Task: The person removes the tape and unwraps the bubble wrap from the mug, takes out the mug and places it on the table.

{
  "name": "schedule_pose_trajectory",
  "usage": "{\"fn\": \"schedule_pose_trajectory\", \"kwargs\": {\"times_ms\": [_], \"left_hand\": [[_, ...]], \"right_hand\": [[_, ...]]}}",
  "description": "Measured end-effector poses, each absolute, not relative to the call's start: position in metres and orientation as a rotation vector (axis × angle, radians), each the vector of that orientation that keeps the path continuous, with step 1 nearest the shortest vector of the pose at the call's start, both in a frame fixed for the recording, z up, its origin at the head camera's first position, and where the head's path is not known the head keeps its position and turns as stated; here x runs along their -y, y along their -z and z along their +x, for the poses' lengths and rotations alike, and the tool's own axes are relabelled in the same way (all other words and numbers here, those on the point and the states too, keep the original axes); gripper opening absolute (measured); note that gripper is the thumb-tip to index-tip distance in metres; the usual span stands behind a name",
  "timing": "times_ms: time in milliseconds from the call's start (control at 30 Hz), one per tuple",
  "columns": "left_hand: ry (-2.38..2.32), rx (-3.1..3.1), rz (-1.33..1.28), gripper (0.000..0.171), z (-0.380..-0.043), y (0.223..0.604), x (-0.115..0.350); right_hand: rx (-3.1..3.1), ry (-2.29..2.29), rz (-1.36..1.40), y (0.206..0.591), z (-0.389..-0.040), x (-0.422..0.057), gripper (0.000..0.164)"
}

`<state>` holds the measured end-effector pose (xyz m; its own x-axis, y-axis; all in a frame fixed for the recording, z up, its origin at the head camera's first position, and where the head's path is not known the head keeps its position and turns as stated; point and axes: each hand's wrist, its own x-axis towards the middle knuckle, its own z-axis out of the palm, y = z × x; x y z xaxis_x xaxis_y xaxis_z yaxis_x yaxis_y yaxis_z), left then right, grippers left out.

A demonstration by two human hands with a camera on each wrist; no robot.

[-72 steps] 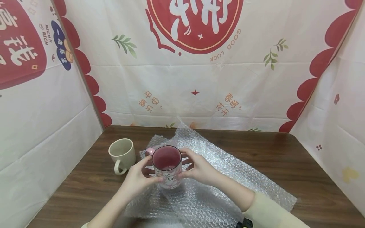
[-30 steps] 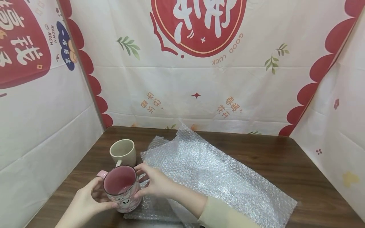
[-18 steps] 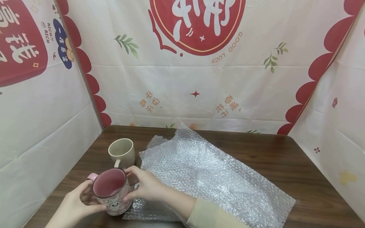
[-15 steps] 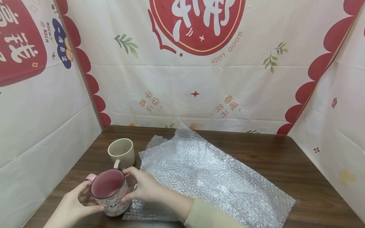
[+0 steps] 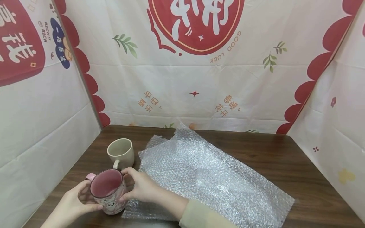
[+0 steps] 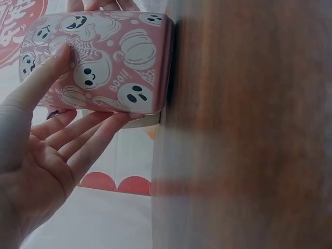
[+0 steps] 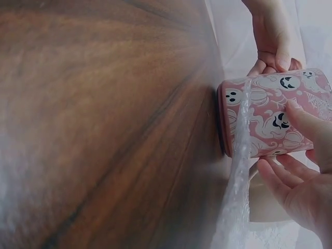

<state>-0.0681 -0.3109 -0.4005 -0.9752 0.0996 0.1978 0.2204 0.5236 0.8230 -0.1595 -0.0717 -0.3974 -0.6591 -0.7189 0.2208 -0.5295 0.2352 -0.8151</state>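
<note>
A pink mug [image 5: 106, 183] with a dark red inside stands upright at the front left of the table, its handle pointing back left. White ghosts and pumpkins cover its wall [image 6: 104, 62] in the left wrist view. My left hand [image 5: 69, 202] holds its left side, thumb on the front and fingers round behind by the handle. From the right, my right hand [image 5: 144, 186] grips it with thumb in front and fingers at the back. The base sits at the tabletop in both wrist views. Just behind stands a beige mug [image 5: 121, 155], its handle toward the pink one.
A large sheet of bubble wrap [image 5: 214, 171] spreads over the middle of the brown wooden table [image 5: 322, 193], with its left edge beside the pink mug. Printed white cloth [image 5: 182, 79] hangs behind and along both sides.
Both hands have carried the pink mug from over the bubble wrap to the left and nearer, in front of the beige mug. In the last half second it has barely moved.
</note>
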Motion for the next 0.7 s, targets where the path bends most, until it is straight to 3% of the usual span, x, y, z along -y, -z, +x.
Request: {"fn": "schedule_pose_trajectory", "kwargs": {"times_ms": [700], "left_hand": [[1.435, 2.725, -0.323, 0.071, -0.0739, 0.3998, 0.3195]], "right_hand": [[-2.366, 1.306, -1.193, 0.3997, -0.1572, 0.0734, 0.07]]}}
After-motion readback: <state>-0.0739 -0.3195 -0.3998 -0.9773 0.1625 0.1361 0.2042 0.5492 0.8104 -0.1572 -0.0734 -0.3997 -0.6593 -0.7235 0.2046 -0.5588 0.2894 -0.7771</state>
